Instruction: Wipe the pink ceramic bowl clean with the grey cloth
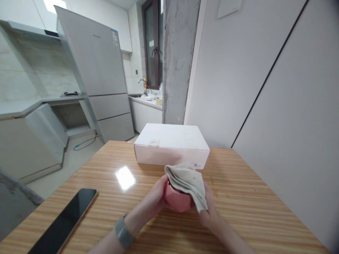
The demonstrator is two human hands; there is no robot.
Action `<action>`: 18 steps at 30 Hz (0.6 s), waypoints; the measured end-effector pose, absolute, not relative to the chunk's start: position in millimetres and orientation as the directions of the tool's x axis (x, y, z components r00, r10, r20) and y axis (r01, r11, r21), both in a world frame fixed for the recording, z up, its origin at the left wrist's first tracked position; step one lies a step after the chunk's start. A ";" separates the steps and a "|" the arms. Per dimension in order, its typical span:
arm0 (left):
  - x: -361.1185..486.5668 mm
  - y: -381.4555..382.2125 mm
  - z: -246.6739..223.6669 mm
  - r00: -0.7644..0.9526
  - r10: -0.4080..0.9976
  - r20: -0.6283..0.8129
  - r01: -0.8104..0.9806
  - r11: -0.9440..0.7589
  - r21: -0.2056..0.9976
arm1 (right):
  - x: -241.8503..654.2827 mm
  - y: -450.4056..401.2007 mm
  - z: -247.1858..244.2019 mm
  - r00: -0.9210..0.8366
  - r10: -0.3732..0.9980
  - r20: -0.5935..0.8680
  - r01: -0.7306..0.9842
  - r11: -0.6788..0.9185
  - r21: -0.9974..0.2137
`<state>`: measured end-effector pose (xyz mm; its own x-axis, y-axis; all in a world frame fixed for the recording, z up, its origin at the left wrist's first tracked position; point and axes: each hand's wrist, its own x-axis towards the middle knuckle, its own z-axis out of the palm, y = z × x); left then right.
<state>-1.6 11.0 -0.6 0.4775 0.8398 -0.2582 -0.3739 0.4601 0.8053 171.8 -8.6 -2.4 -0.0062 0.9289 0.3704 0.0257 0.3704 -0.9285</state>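
A small pink rounded object, perhaps a bowl or pot (178, 200), is held just above the wooden table in front of me. My left hand (158, 193) is closed around its left side, with the thumb near the rim. A folded pale grey cloth (187, 180) is draped over the top and right side of the pink object. My right hand (208, 204) grips the cloth against the object's right side; most of its fingers are hidden behind the cloth. Whatever is inside the pink object is covered by the cloth.
A white box (172, 141) sits on the wooden table (243, 197) just beyond my hands. Flat at the table's left lies a black smartphone (66, 220). A grey concrete pillar (178, 63) and a refrigerator (92, 60) stand behind the table.
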 end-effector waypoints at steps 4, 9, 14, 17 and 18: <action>1.7 14.0 -7.4 0.231 0.963 -0.138 -0.419 0.226 0.879 | 177.4 -8.6 4.1 -0.503 0.510 0.698 0.304 0.860 -0.409; 1.0 10.7 -2.5 0.134 0.991 -0.006 -0.325 0.050 0.944 | 169.0 -8.9 16.9 -0.633 0.437 0.639 0.416 0.888 -0.195; -3.0 3.2 13.4 0.110 0.990 0.092 -0.178 -0.071 0.981 | 161.8 -12.9 25.0 -0.633 0.516 0.577 0.497 0.842 -0.207; -1.1 -1.6 19.6 0.094 0.994 0.050 -0.173 -0.033 0.984 | 157.9 -13.1 26.8 -0.593 0.592 0.546 0.554 0.792 -0.258; 0.2 -3.0 19.8 0.089 0.995 0.043 -0.183 -0.026 0.983 | 156.5 -13.2 26.8 -0.580 0.612 0.537 0.569 0.777 -0.270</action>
